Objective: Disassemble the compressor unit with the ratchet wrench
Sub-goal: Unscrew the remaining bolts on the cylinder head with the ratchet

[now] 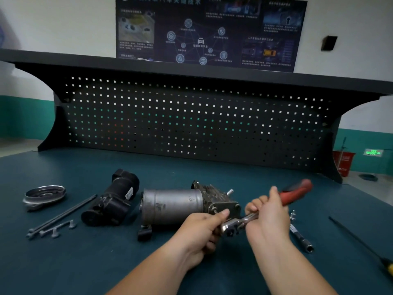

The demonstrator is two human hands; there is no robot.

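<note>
The compressor unit lies on its side on the teal bench, a grey metal cylinder with a finned cast head at its right end. My right hand grips the ratchet wrench by its shaft, just below the red handle that points up and right. The chrome ratchet head hangs in front of the cast head. My left hand grips the ratchet head from the left, thumb on top, and hides whatever is fitted under it.
A black plastic housing lies left of the cylinder, with a round metal cover, long rods and loose bolts further left. An extension bar with socket lies right of my right wrist. A thin black tool sits far right. Pegboard behind.
</note>
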